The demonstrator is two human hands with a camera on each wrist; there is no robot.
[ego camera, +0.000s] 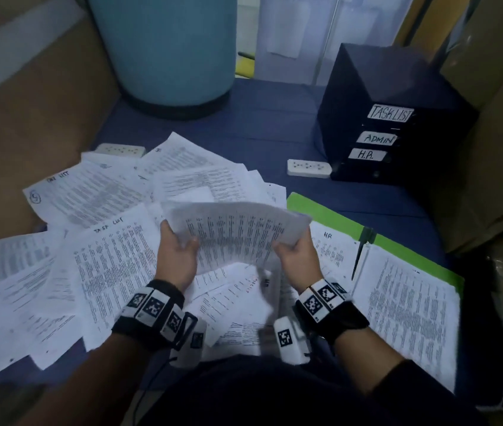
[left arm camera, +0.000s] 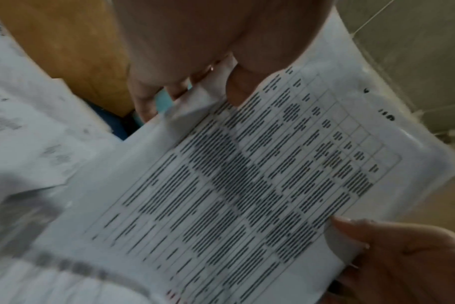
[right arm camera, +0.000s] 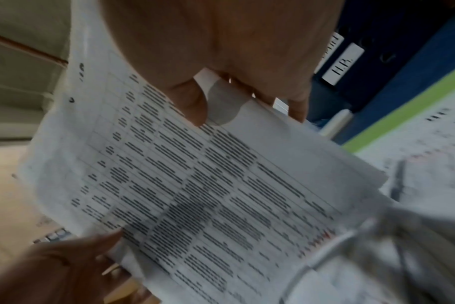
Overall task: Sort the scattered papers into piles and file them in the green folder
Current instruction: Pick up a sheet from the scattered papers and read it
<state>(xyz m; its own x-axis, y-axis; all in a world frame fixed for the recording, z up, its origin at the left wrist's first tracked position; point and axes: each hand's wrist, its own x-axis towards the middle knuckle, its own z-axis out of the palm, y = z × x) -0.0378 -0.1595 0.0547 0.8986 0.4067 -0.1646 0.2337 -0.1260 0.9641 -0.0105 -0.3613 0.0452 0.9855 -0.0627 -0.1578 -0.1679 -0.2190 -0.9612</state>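
Observation:
Both hands hold up a small sheaf of printed table sheets (ego camera: 238, 232) above the mess. My left hand (ego camera: 176, 244) grips its left edge, thumb on top. My right hand (ego camera: 293, 250) pinches its right edge. The same sheaf (left arm camera: 247, 174) fills the left wrist view, and the sheaf (right arm camera: 208, 181) fills the right wrist view too. Scattered papers (ego camera: 90, 259), some headed "Task List", cover the blue surface underneath. The green folder (ego camera: 330, 213) lies open on the right, with printed sheets (ego camera: 410, 309) and an "HR" page on it.
A black drawer unit (ego camera: 388, 118) labelled Tasklist, Admin and H.R. stands at the back right. A large blue drum (ego camera: 164, 47) stands at the back. White power strips (ego camera: 308, 168) lie on the blue surface. Brown cardboard walls close in on both sides.

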